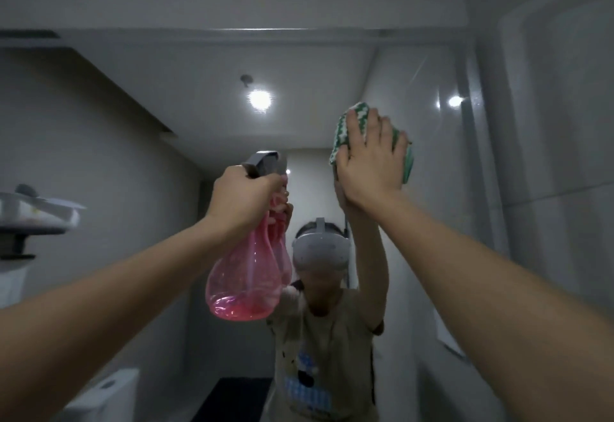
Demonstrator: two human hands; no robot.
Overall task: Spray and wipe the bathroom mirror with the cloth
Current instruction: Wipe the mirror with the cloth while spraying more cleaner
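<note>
Your right hand point(367, 166), right of frame centre, presses the green-and-white cloth point(352, 122) flat against the mirror point(149, 116), fingers straight and spread over it. Your left hand point(244, 199), at centre, has its fingers curled tight round the neck of the pink spray bottle point(244, 275), grey nozzle point(264, 161) above the knuckles, a little liquid pooled at the base.

Dim grey bathroom, walls and ceiling plain.

A tiled wall point(548, 122) stood at the right, glossy and catching a glint. A round ceiling light point(259, 100) glowed overhead. A shelf point(36, 219) carrying blurred items projected at the left edge. A white toilet tank point(109, 395) sat at lower left, beside a dark floor mat point(232, 398).
</note>
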